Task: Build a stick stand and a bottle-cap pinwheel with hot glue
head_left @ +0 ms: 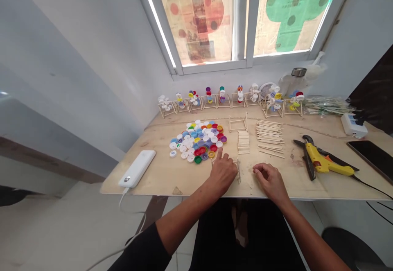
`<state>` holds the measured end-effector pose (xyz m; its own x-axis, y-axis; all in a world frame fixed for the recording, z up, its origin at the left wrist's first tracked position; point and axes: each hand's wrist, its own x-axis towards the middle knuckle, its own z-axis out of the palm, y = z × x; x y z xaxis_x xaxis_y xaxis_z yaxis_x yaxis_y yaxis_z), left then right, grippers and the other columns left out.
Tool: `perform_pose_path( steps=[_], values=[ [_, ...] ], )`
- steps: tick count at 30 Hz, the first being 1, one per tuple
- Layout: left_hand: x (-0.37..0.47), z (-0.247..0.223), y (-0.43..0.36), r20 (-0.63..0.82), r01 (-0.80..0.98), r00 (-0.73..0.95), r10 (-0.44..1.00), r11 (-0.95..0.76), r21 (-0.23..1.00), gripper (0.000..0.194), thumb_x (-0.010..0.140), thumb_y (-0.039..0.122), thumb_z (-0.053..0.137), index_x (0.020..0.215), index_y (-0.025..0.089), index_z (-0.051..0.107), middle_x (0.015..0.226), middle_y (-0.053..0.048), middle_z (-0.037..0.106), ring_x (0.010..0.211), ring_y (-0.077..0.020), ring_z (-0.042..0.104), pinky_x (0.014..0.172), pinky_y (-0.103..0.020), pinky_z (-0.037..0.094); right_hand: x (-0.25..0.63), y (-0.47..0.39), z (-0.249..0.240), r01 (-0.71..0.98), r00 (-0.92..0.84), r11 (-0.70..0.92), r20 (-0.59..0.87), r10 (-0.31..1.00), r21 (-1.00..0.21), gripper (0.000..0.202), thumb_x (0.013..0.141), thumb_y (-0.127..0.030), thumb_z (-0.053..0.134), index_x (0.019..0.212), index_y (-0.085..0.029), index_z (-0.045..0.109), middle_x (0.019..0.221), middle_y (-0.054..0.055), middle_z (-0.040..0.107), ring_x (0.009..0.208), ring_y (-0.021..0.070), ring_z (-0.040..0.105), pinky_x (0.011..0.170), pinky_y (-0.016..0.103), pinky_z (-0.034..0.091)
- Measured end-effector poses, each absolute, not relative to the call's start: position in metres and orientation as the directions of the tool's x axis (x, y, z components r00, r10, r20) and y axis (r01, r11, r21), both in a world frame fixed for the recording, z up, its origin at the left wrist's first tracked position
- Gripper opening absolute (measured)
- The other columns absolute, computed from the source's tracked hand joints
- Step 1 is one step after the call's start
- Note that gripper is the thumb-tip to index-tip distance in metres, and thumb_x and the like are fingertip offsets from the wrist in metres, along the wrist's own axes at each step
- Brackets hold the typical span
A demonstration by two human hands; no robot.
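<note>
My left hand [224, 171] reaches over a small frame of sticks [238, 170] near the table's front edge, its index finger stretched toward a white cap [219, 144] at the rim of a pile of coloured bottle caps [199, 138]. The hand hides much of that frame. My right hand [269, 180] rests to the right, its thumb and index finger drawn together; anything between them is too small to make out. Short sticks [243, 142] and longer sticks [270, 137] lie in two stacks beyond the hands. Another stick frame [238, 123] stands behind the short stack.
A row of stick stands with caps [209, 101] runs along the wall. On the right lie a yellow glue gun [325, 160], a phone [373, 156] and a white socket block [353, 125]. A white power bank [138, 168] lies at the left.
</note>
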<state>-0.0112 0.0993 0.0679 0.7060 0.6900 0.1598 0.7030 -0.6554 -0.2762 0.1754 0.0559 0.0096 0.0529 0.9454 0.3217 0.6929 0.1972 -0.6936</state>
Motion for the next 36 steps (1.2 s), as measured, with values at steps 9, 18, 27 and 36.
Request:
perform_pose_path(
  steps=[9, 18, 27, 36],
  values=[
    [-0.017, 0.066, 0.098, 0.234, 0.687, 0.725, 0.647, -0.658, -0.309, 0.013, 0.08, 0.013, 0.059, 0.068, 0.014, 0.065, 0.065, -0.006, 0.063, 0.081, -0.0222, 0.057, 0.098, -0.054, 0.03, 0.173, 0.054, 0.008, 0.694, 0.049, 0.202, 0.325, 0.945, -0.691, 0.018, 0.083, -0.032, 0.047, 0.083, -0.022, 0.062, 0.084, 0.004, 0.069, 0.083, 0.0217, 0.061, 0.083, 0.039, 0.041],
    [-0.026, 0.079, 0.095, 0.298, 0.626, 0.78, 0.55, -0.701, -0.341, 0.015, 0.08, 0.013, 0.058, 0.066, 0.016, 0.062, 0.062, -0.003, 0.061, 0.085, -0.0217, 0.057, 0.103, -0.054, 0.026, 0.173, 0.054, 0.007, 0.714, 0.05, 0.207, 0.343, 0.938, -0.669, 0.019, 0.082, -0.032, 0.047, 0.082, -0.023, 0.063, 0.084, 0.004, 0.07, 0.082, 0.0221, 0.062, 0.082, 0.039, 0.041],
    [-0.046, 0.089, 0.101, 0.301, 0.688, 0.697, 0.651, -0.725, -0.026, 0.018, 0.078, 0.005, 0.054, 0.078, 0.019, 0.065, 0.073, -0.003, 0.068, 0.094, -0.0218, 0.059, 0.105, -0.056, 0.023, 0.174, 0.054, 0.009, 0.734, 0.046, 0.198, 0.339, 0.94, -0.649, 0.019, 0.082, -0.032, 0.047, 0.081, -0.022, 0.063, 0.083, 0.004, 0.07, 0.081, 0.0212, 0.062, 0.082, 0.038, 0.04],
    [-0.068, 0.113, 0.089, 0.541, 0.589, 0.256, 0.801, -0.573, 0.57, 0.015, 0.086, 0.027, 0.052, 0.091, 0.021, 0.065, 0.097, -0.003, 0.07, 0.09, -0.0161, 0.063, 0.088, -0.034, 0.043, 0.172, 0.053, 0.013, 0.743, 0.044, 0.195, 0.337, 0.941, -0.641, 0.019, 0.082, -0.032, 0.048, 0.079, -0.022, 0.063, 0.083, 0.003, 0.07, 0.08, 0.0207, 0.061, 0.082, 0.037, 0.039]
  ],
)
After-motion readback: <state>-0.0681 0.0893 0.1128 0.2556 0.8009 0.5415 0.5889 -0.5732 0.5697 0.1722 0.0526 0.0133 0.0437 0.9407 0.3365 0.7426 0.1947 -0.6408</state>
